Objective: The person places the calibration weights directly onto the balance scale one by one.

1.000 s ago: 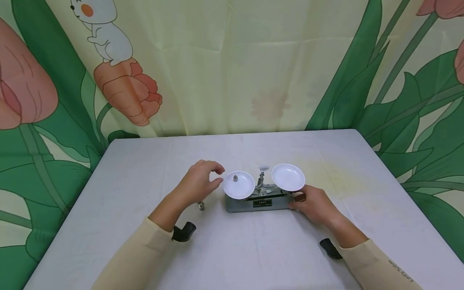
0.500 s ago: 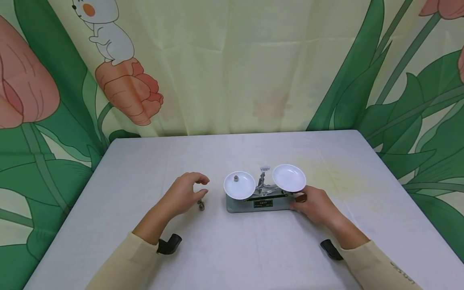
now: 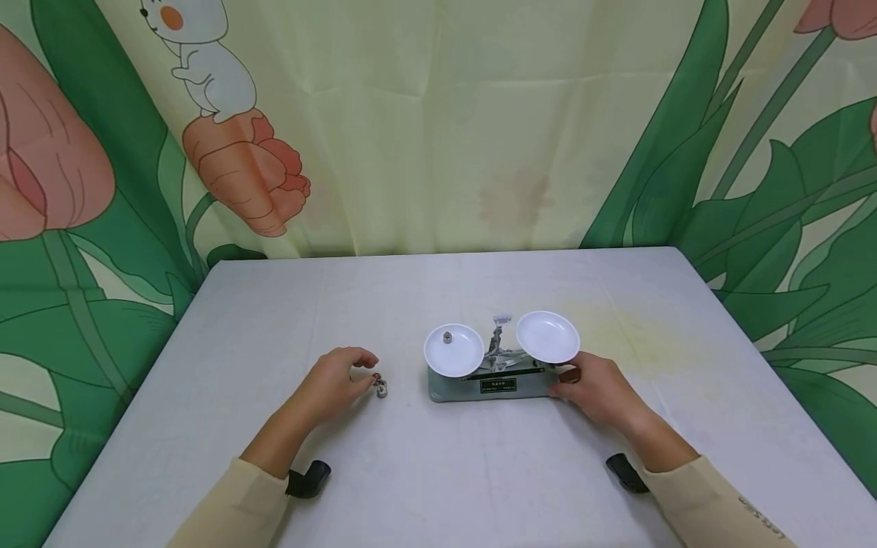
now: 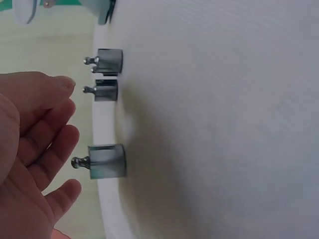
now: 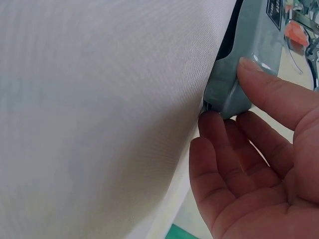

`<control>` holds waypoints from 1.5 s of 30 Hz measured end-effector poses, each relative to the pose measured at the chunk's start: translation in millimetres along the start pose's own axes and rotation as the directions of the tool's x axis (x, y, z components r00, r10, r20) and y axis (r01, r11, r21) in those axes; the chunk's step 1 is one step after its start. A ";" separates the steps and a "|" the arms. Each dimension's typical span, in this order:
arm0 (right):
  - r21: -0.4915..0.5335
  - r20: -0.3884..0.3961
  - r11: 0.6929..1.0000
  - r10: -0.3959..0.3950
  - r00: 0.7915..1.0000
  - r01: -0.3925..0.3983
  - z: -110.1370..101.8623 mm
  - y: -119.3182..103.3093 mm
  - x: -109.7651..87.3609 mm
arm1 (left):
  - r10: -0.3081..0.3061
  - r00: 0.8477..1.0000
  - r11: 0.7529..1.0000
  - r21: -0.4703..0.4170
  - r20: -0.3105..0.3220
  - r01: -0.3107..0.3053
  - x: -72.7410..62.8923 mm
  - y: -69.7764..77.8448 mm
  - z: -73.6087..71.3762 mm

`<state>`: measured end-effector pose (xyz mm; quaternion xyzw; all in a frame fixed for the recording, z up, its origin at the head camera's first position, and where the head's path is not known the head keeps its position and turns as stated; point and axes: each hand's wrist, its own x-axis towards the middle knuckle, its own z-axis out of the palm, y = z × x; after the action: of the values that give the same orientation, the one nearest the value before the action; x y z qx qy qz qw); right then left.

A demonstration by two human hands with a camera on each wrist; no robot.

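Observation:
A balance scale (image 3: 457, 387) with a grey base and two white pans stands right of the table's middle. One small metal weight (image 3: 448, 337) sits on its left pan (image 3: 438, 358); the right pan (image 3: 548, 336) is bare and higher. My right hand (image 3: 594, 384) grips the base's right end, thumb on the front and fingers around the end (image 5: 249, 169). Left of the scale, several metal weights (image 3: 381, 391) with knobs stand on the table. Beside them is my left hand (image 3: 336, 384), fingers loosely bent, holding nothing. In the left wrist view its fingertips are apart from a larger weight (image 4: 108, 161).
A white cloth covers the table (image 3: 493, 472). Behind it hangs a pale curtain (image 3: 438, 137) printed with flowers, leaves and a rabbit on a carrot. A black wrist mount (image 3: 310, 479) sits under my left sleeve, another (image 3: 625, 473) under the right.
My left hand has moved from beside the left pan, leftward and down toward me, to the weights on the table. My right hand has stayed on the scale's base.

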<state>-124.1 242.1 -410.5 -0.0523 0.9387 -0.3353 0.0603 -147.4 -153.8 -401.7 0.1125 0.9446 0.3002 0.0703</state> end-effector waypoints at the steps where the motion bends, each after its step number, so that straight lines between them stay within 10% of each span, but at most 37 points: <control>1: 0.001 -0.001 1.000 0.001 1.000 -0.001 0.2 0.0 -0.1 | -0.004 1.000 1.000 0.001 -0.002 0.004 -0.9 -1.5 1.1; 45: 0.010 -0.009 1.000 -0.007 1.000 0.007 -0.6 0.2 -0.4 | 0.003 0.999 0.999 0.036 0.053 -0.005 12.5 -9.5 16.8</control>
<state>-123.8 242.7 -410.2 -0.0538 0.9371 -0.3404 0.0549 -157.7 -148.9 -421.7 0.1237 0.9475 0.2799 0.0928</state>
